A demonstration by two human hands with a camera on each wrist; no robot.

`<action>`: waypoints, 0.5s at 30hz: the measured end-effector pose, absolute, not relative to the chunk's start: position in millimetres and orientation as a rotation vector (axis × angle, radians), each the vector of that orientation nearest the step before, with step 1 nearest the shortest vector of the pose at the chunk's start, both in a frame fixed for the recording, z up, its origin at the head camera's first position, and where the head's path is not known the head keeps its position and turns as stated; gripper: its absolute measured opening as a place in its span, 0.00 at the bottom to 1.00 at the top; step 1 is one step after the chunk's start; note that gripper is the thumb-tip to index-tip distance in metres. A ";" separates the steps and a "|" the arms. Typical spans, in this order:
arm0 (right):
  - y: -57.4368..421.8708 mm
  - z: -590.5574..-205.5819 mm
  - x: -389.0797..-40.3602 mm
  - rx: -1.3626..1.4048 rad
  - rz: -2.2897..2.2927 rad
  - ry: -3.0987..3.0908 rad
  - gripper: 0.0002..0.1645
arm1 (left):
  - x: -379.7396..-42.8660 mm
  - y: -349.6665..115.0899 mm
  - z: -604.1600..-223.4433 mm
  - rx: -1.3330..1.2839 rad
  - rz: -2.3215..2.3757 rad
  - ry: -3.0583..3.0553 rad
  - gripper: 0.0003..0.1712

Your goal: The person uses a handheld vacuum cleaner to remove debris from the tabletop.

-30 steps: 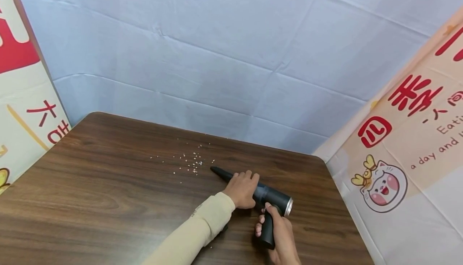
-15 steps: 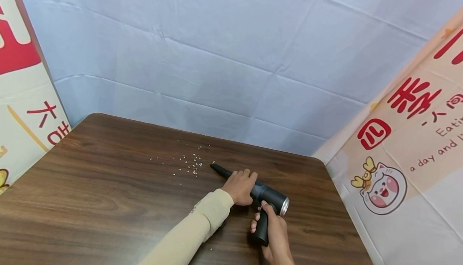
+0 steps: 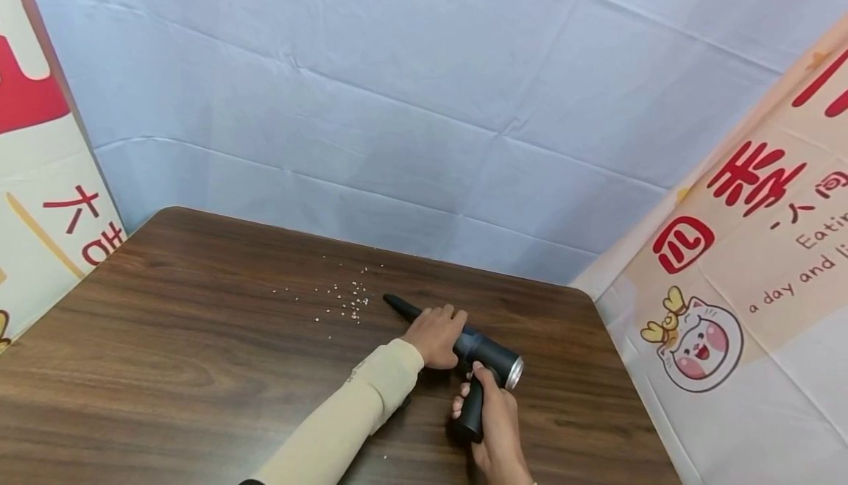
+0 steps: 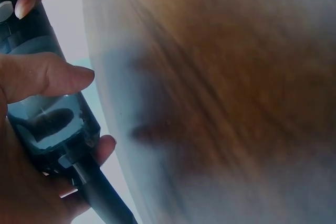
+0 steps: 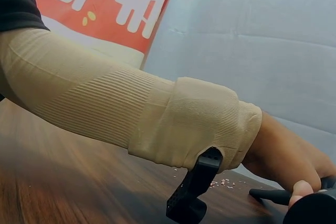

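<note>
Both hands hold a black handheld vacuum cleaner (image 3: 495, 357) over the right half of the table. My right hand (image 3: 500, 426) grips its handle from behind, thumb up near the body. Around the front part, just behind the narrow nozzle (image 3: 400, 306), my left hand (image 3: 433, 335) is wrapped from above. In the left wrist view, its thumb (image 4: 47, 78) lies across the clear dust cup (image 4: 47, 116), with other fingers showing on the far side. Small pale crumbs (image 3: 355, 302) lie scattered left of the nozzle tip, the closest only a little way from it.
The brown wooden table (image 3: 199, 338) ends at a pale blue cloth backdrop (image 3: 371, 117). Printed banners flank it, the right one (image 3: 702, 345) with a cartoon cat. One stray crumb (image 3: 385, 457) lies near the front, beside the left sleeve (image 3: 358, 404).
Both hands and the vacuum have shifted slightly left and away from me, the nozzle tip moving towards the far edge. The hold is the same, and the crumbs look unchanged.
</note>
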State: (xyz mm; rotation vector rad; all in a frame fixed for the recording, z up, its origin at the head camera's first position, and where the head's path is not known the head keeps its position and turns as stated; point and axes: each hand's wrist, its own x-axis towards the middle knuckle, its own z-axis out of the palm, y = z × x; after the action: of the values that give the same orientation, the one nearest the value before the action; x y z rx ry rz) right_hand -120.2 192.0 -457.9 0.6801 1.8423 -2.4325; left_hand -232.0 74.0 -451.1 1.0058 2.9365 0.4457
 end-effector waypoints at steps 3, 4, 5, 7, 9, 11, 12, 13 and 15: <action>190.0 -458.5 -122.0 0.675 -2.446 1.834 0.28 | -234.2 72.3 -451.2 1.003 0.455 2.933 0.33; 189.6 -458.8 -122.6 0.672 -2.450 1.830 0.28 | -234.8 71.7 -451.1 1.001 0.461 2.932 0.33; 189.4 -459.1 -123.1 0.662 -2.455 1.827 0.27 | -235.5 71.4 -451.4 0.998 0.462 2.931 0.34; 189.1 -459.6 -124.0 0.657 -2.459 1.825 0.27 | -236.4 70.8 -451.1 0.994 0.460 2.935 0.34; 189.5 -460.0 -124.7 0.652 -2.458 1.823 0.27 | -237.1 70.9 -451.6 0.988 0.455 2.940 0.34; 190.0 -459.9 -125.0 0.658 -2.449 1.829 0.27 | -236.7 71.3 -452.0 0.979 0.456 2.943 0.34; 190.7 -459.8 -124.9 0.660 -2.440 1.832 0.27 | -236.3 71.5 -452.0 0.976 0.461 2.944 0.34; 191.4 -459.7 -124.8 0.660 -2.431 1.836 0.27 | -235.8 71.7 -452.3 0.971 0.466 2.944 0.34; 193.3 -458.9 -124.1 0.650 -2.414 1.843 0.28 | -234.4 72.1 -452.4 0.962 0.472 2.942 0.34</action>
State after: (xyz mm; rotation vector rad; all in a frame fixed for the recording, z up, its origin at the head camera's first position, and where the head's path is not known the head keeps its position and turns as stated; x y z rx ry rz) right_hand -124.1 193.3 -458.9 0.6502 1.8428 -2.4136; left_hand -234.4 72.1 -452.4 0.9617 2.9425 0.4717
